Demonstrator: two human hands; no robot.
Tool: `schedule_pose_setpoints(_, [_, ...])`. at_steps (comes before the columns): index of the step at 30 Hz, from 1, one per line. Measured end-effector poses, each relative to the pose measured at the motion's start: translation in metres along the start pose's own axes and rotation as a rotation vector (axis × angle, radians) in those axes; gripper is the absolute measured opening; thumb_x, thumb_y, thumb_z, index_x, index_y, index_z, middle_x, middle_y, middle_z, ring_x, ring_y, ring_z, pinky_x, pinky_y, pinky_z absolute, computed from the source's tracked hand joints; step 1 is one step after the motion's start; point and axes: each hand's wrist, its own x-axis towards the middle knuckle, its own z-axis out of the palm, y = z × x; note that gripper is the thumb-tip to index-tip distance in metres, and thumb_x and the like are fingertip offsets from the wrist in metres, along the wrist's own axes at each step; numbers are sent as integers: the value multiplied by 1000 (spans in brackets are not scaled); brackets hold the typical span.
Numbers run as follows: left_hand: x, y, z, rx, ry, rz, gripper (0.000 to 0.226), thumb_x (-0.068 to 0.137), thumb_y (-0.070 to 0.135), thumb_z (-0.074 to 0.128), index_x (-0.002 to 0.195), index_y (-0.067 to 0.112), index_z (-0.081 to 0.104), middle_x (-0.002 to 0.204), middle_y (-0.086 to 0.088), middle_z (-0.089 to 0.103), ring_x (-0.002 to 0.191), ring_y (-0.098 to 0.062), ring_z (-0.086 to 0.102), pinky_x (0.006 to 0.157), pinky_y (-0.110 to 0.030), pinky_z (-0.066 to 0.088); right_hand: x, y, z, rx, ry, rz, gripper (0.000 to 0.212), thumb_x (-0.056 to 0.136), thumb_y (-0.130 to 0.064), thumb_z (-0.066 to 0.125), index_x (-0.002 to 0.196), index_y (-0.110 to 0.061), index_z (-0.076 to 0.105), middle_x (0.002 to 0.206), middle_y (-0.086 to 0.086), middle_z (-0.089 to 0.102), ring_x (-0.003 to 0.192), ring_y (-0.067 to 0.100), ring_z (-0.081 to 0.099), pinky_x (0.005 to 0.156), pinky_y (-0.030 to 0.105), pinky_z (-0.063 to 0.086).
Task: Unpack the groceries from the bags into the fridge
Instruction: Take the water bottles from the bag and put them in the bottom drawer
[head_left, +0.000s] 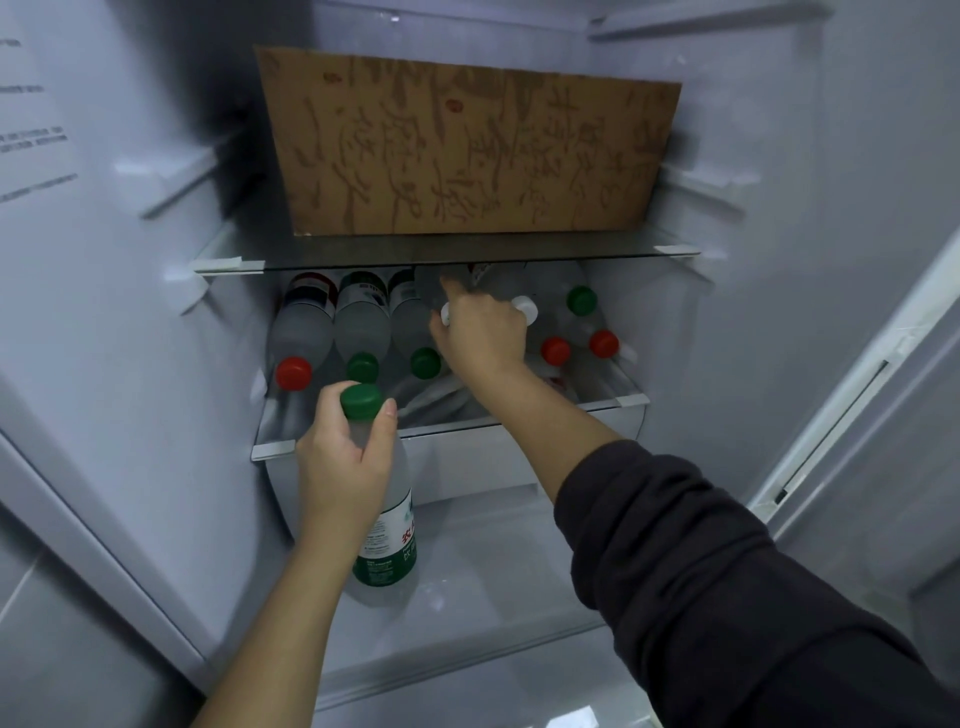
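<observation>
Much of the unpacking looks done: the glass middle shelf of the open white fridge already carries a row of clear plastic water bottles lying on their sides, red and green caps facing near. The right hand reaches in among them, fingers closed on a white-capped clear bottle, apparently settling it. The left hand is clamped round the neck of a green-capped, green-labelled clear water bottle, held upright below the shelf's near edge, not yet shelved. A brown cardboard sheet stands on the shelf above. No bags are visible, so what remains is unclear.
</observation>
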Motion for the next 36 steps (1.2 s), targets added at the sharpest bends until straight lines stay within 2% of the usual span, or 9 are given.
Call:
schedule_pose_setpoints(10, [-2, 7, -2, -9, -21, -41, 29, 87, 39, 56, 105, 17, 56, 90, 2, 68, 86, -9, 59, 70, -2, 36, -1, 3, -13, 82, -146, 19, 57, 98, -36, 47, 151, -22, 32, 116, 12, 63, 100, 31, 61, 67, 32, 42])
schedule_pose_setpoints(14, [-12, 15, -8, -76, -31, -78, 31, 82, 36, 63, 105, 16, 57, 93, 16, 64, 88, 3, 58, 76, -10, 42, -37, 11, -33, 289, -42, 88, 58, 96, -34, 49, 150, -26, 31, 128, 12, 52, 99, 30, 59, 67, 34, 43])
schedule_pose_setpoints(18, [-38, 12, -15, -143, -79, -216, 43, 78, 24, 80, 110, 29, 52, 101, 21, 62, 93, 12, 58, 76, -10, 43, -69, 22, -57, 549, -1, 148, 30, 97, -30, 51, 125, -22, 60, 102, -2, 64, 83, 13, 60, 75, 39, 54])
schedule_pose_setpoints(21, [-48, 6, -15, -128, -110, -254, 60, 74, 14, 82, 121, 28, 47, 107, 21, 58, 97, 9, 56, 81, -12, 41, -83, 10, -74, 687, -144, 79, 19, 96, -33, 55, 104, -22, 68, 85, -9, 67, 77, 10, 63, 74, 42, 55])
schedule_pose_setpoints(24, [-50, 6, -14, -128, -104, -279, 65, 73, 15, 83, 127, 18, 47, 118, 5, 59, 107, -8, 54, 87, -22, 42, -90, -20, -84, 627, -381, -79, 35, 91, -57, 54, 109, -29, 66, 80, -10, 65, 75, 9, 62, 66, 36, 53])
schedule_pose_setpoints(26, [-51, 6, -13, -122, -105, -280, 69, 73, 17, 83, 130, 20, 45, 121, 8, 57, 111, -6, 50, 86, -22, 41, -91, -37, -82, 459, -484, -172, 42, 87, -67, 53, 107, -31, 64, 82, -11, 64, 79, 10, 60, 61, 30, 46])
schedule_pose_setpoints(29, [-56, 5, -15, -120, -129, -304, 69, 74, 21, 83, 127, 32, 41, 114, 26, 53, 103, 6, 48, 79, -13, 39, -92, -47, -74, 408, -502, -210, 43, 86, -63, 58, 76, -21, 55, 70, -7, 58, 68, 11, 55, 53, 29, 34])
schedule_pose_setpoints(32, [-63, -2, -14, -129, -189, -363, 68, 72, 17, 84, 126, 26, 43, 108, 21, 59, 92, 14, 55, 68, -8, 43, -94, -43, -69, 473, -474, -178, 41, 87, -54, 62, 70, -18, 50, 63, -6, 52, 62, 12, 51, 52, 29, 32])
schedule_pose_setpoints(36, [-75, -12, -7, -70, -276, -419, 60, 69, 20, 84, 114, 30, 47, 95, 15, 65, 82, 1, 63, 59, -18, 46, -98, -26, -68, 524, -437, -98, 38, 85, -47, 64, 65, -20, 46, 62, -5, 49, 62, 13, 50, 54, 30, 37])
